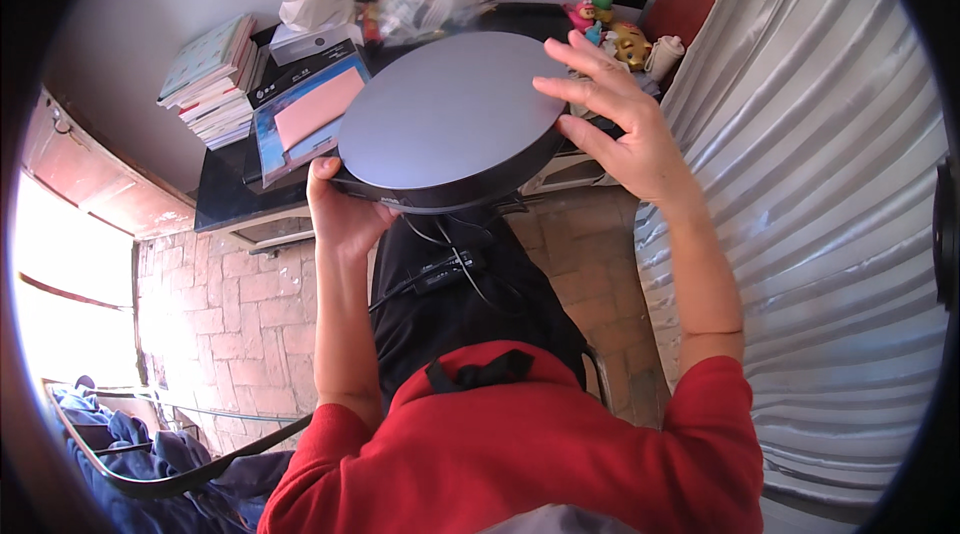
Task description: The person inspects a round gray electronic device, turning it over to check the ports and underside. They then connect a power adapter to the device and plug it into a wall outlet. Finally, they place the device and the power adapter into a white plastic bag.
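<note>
A round, flat device (pixel 457 103) with a smooth grey top and a dark rim is held tilted above my lap. My left hand (pixel 341 211) grips its near left edge, thumb on the rim and the other fingers mostly hidden underneath. At the right edge, my right hand (pixel 615 114) has its fingers spread, the tips at or just over the rim; whether they press on it is unclear. Below the device, a black power adapter (pixel 446 270) with thin cables rests on my dark-clothed lap. Where those cables lead under the device is hidden.
Beyond the device is a black-topped desk (pixel 225 178) with stacked books (pixel 217 84), a white box (pixel 311 43), a pink sheet (pixel 319 108), a clear plastic bag (pixel 431 9) and small figurines (pixel 630 43). A pale curtain (pixel 795 234) hangs close on the right. Clothes (pixel 165 466) lie at lower left.
</note>
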A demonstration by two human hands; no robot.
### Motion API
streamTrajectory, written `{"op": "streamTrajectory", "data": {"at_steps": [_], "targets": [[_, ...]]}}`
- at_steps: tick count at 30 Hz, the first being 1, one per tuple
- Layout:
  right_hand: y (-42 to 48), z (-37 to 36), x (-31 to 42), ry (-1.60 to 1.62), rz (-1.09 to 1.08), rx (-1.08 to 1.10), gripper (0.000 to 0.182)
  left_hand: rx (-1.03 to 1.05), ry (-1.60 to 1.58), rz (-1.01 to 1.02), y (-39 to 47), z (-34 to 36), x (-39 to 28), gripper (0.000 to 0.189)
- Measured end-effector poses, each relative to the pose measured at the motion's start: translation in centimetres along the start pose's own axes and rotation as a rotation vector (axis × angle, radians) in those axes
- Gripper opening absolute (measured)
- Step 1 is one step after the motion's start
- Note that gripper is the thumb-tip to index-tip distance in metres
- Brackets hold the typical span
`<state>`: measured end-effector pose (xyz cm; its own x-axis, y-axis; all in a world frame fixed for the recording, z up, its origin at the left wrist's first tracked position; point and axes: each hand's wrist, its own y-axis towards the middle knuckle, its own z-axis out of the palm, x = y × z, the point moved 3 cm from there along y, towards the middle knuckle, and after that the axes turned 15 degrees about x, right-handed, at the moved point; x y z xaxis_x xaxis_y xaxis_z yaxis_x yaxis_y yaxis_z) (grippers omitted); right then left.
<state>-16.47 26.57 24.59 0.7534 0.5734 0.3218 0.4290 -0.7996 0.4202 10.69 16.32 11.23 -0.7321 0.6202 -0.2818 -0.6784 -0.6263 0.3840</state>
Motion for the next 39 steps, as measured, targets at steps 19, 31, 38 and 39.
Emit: {"op": "streamTrajectory", "data": {"at_steps": [19,31,38,39], "targets": [[1.6,-2.4,4.2,-0.217,-0.357,0.004,0.022,0.094,-0.182,-0.128,0.9,0.8,-0.1,0.053],[1.2,-2.0,5.1,-0.121,-0.331,0.160,0.030,0.100,-0.061,-0.132,0.6,2.0,0.2,0.051],[1.6,-1.1,5.9,-0.207,-0.369,0.164,0.032,0.011,0.014,-0.112,1.4,2.9,1.1,0.053],[1.5,-1.0,5.9,-0.218,-0.365,0.152,0.032,-0.015,0.031,-0.106,1.5,3.2,1.2,0.053]]}}
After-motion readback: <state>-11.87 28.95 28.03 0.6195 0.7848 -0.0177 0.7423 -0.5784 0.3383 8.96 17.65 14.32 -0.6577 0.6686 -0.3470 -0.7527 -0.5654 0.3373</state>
